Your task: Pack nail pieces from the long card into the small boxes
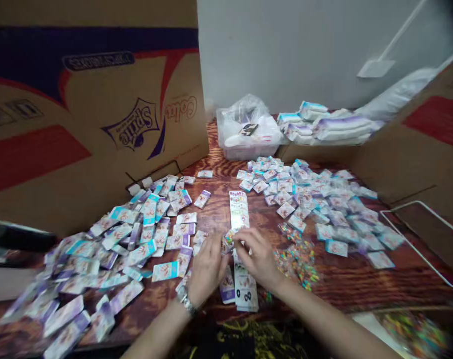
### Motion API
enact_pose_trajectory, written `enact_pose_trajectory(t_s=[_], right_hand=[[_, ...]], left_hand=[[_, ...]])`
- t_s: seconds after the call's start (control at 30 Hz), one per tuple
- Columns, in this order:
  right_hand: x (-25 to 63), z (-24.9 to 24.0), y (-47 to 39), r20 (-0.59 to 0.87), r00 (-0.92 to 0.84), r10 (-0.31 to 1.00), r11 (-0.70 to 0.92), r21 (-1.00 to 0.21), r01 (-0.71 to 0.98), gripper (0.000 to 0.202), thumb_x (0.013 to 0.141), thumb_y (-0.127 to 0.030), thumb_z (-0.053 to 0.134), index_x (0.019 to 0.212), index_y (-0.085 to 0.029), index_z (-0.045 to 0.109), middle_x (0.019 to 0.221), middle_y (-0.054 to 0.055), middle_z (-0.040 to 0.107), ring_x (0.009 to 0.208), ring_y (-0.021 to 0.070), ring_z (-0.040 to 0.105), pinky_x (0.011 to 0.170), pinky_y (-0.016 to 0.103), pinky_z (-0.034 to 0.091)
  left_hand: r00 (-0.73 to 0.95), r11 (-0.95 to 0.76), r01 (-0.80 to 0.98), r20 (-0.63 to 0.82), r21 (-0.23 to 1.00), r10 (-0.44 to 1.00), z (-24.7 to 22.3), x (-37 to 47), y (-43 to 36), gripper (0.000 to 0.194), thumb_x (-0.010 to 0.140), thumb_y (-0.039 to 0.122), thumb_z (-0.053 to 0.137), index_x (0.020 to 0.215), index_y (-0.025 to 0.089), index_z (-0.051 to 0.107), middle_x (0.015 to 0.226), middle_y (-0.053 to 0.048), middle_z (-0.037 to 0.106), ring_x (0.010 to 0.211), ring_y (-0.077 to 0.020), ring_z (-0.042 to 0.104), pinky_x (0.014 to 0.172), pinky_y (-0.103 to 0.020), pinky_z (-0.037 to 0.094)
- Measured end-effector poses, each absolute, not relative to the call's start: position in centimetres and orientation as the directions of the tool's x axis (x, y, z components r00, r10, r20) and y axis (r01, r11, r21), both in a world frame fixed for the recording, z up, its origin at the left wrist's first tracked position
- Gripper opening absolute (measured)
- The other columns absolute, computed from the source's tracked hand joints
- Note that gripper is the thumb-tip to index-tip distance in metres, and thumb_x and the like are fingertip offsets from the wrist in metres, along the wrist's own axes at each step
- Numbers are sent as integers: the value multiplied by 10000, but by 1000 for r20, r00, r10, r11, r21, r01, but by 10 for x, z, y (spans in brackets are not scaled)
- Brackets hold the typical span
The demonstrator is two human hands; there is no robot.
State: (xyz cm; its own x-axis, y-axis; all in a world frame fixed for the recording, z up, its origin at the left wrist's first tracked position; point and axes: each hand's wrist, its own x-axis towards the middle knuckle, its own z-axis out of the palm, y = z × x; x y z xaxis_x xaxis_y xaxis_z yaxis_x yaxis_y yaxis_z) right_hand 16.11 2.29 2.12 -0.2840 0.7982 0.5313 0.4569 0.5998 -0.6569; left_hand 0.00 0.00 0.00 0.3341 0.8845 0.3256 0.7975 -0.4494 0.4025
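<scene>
My left hand (207, 267), with a metal watch on its wrist, and my right hand (258, 257) meet at the middle of the table. Between their fingertips is a small clear packet of colourful pieces (228, 240), gripped by both. Beneath lies a long printed strip (245, 289) running away from me, with a purple and white box (227, 286) beside it. Just right of my right hand is a pile of colourful packets (299, 262).
Many small boxes (140, 252) cover the left side of the wooden table (219, 184). Wrapped boxes (334, 209) are heaped at right. Behind stand a plastic tub (241, 152) and large cartons (80, 124) on both sides.
</scene>
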Motion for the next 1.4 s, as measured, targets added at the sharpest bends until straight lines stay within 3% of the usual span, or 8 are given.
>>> enact_pose_trajectory(t_s=[0.2,0.43,0.6,0.8,0.97,1.1,1.23,1.4], right_hand=[[166,19,20,545,-336,768,638,-604,478,281,845,-46,447,1038,-204,575,948,84,587,924,189,573,801,329,516],[170,19,21,601,-425,676,737,-543,403,256,844,-68,455,1008,-199,601,915,81,613,863,177,595,748,302,529],[167,18,19,549,-254,796,597,-643,480,217,847,-87,463,955,-209,606,867,66,611,840,176,601,729,310,531],[173,18,21,663,-553,505,863,-362,353,263,862,-89,465,1062,-187,606,955,99,642,922,197,602,775,318,536],[175,16,29,421,-300,856,515,-737,438,168,850,-139,503,936,-207,629,867,57,626,810,173,610,688,294,523],[164,6,26,185,-105,977,206,-950,237,83,813,-238,582,875,-195,617,840,41,626,749,160,609,643,267,506],[154,-3,18,63,-67,996,66,-997,44,150,813,-272,586,943,-196,582,897,47,641,825,172,623,720,286,512],[161,12,14,153,-242,958,223,-929,297,150,868,-219,501,1001,-214,571,940,47,628,874,176,598,788,321,492]], left_hand=[[308,-445,809,368,383,877,-1,3,-1,489,840,130,450,1308,93,316,1230,-193,517,1164,-280,484,935,-464,457],[278,-404,752,305,521,911,0,5,-3,485,829,125,461,1298,105,339,1176,-159,565,1085,-227,550,895,-391,493],[298,-433,790,346,434,890,1,7,-3,529,819,98,452,1327,93,302,1205,-175,541,1130,-252,517,922,-426,471],[308,-443,803,360,398,881,2,4,-2,529,815,87,449,1324,77,307,1199,-179,540,1123,-251,516,922,-411,474],[340,-457,844,379,281,861,-1,6,-3,535,812,72,446,1330,67,313,1243,-194,509,1179,-276,470,951,-423,450],[325,-444,846,376,294,868,2,10,-1,553,809,80,458,1338,61,299,1239,-200,517,1157,-279,491,932,-424,465],[317,-439,811,339,388,886,7,11,0,579,804,83,460,1352,81,272,1239,-192,524,1128,-261,514,918,-430,476],[320,-454,785,351,421,880,5,8,0,588,799,72,456,1356,84,266,1235,-200,522,1136,-261,508,926,-442,467]])
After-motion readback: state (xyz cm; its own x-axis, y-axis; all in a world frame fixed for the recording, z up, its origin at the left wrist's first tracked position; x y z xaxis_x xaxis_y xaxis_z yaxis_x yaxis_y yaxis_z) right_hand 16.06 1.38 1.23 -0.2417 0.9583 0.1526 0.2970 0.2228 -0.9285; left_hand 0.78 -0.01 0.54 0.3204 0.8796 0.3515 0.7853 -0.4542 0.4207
